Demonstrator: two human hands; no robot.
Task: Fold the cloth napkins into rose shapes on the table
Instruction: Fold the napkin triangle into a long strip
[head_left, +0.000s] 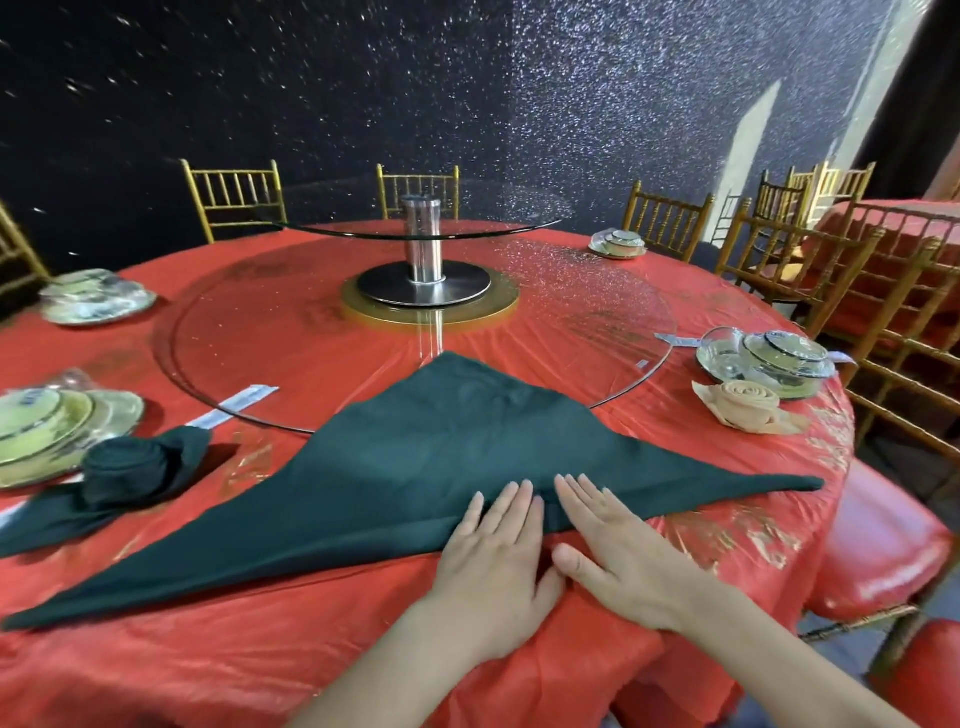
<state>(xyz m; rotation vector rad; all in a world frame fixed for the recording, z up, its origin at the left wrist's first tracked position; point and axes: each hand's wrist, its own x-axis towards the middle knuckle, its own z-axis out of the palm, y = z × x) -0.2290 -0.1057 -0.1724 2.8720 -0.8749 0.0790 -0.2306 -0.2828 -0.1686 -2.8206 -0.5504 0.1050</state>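
Flat napkin (441, 457): dark green, plain weave.
Rolled rose napkin (130, 467), left side: same dark green.
Peach rose napkin (748, 400), right side: pale peach, plain.
Tablecloth (311, 649): glossy red with gold printed motifs, clearest near the right edge.
Turntable glass (571, 291): clear, colourless, reflecting glitter specks.
Turntable post (423, 244): brushed silver.
Base ring (498, 306): gold.
Chair frames (234, 192): gold.
Seat cushions (883, 545): glossy red.
Wall (260, 78): black at left, greyer at right, speckled all over with silver glitter.
Left plates (47, 431): pale greenish-white, with blue marking on the top dish.
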